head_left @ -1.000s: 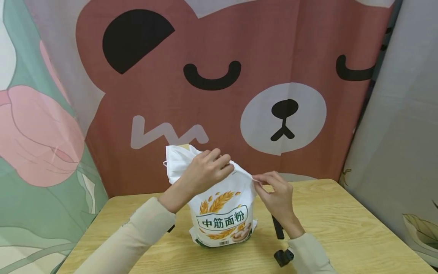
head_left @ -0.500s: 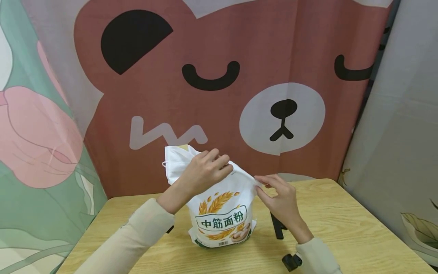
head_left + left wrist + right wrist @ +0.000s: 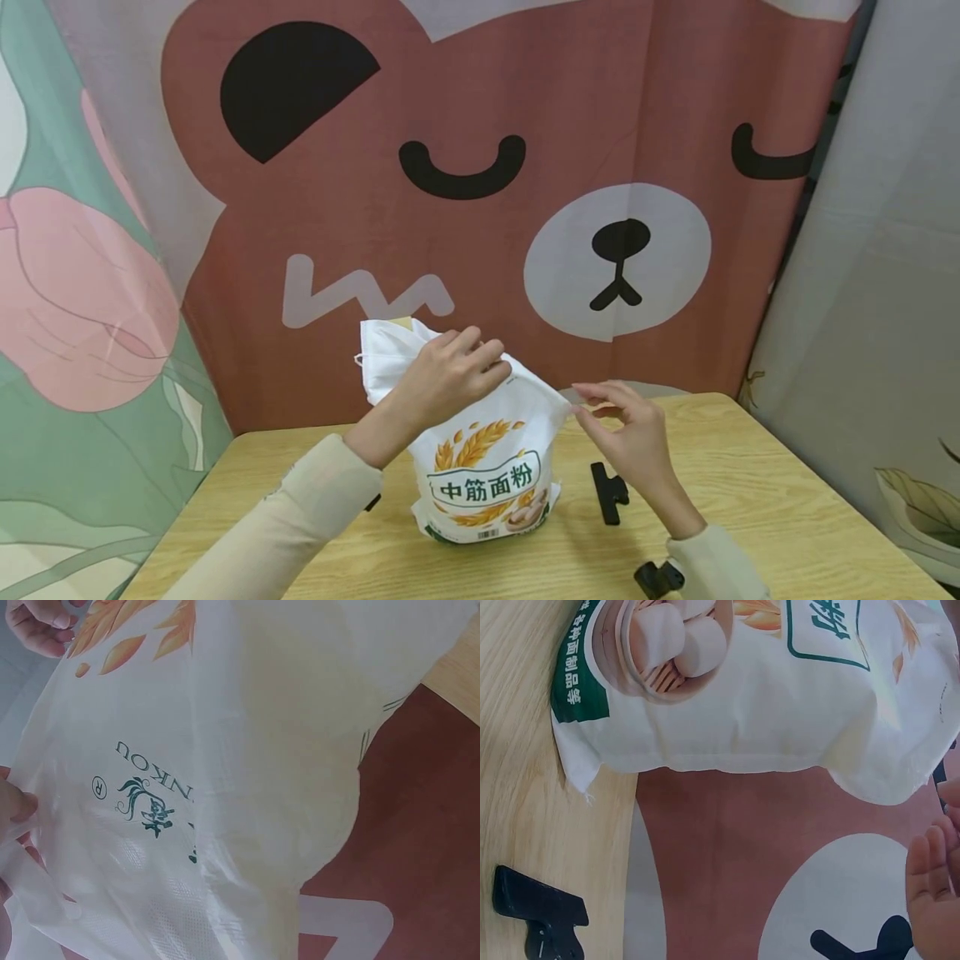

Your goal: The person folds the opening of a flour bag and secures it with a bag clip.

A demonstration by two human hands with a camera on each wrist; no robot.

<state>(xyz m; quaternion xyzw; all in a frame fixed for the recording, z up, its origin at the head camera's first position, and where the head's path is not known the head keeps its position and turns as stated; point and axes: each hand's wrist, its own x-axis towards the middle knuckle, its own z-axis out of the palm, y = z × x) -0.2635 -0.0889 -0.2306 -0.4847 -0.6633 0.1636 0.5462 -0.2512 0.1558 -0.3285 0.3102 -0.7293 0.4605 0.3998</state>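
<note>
A white woven flour bag [image 3: 483,442], printed with wheat ears and green lettering, stands on the table with its top folded over and slanting down to the right. My left hand [image 3: 453,367] grips the folded top edge; in the left wrist view its fingers [image 3: 13,806] hold the white fabric. Beside the bag's upper right corner is my right hand [image 3: 633,433], thumb and fingers parted and the thumb tip right by the corner. The right wrist view has this hand [image 3: 934,881] at its right edge, with nothing between the fingers.
A black clip [image 3: 609,493] lies on the wooden table [image 3: 757,492] right of the bag. Another small black object [image 3: 372,502] shows partly behind the left forearm. A bear-print curtain [image 3: 337,225] hangs behind the table. A black device [image 3: 658,578] is by the right cuff.
My right hand has let go of the bag's upper right corner and drawn slightly right, baring more of the black clip. The left hand keeps its grip on the top.
</note>
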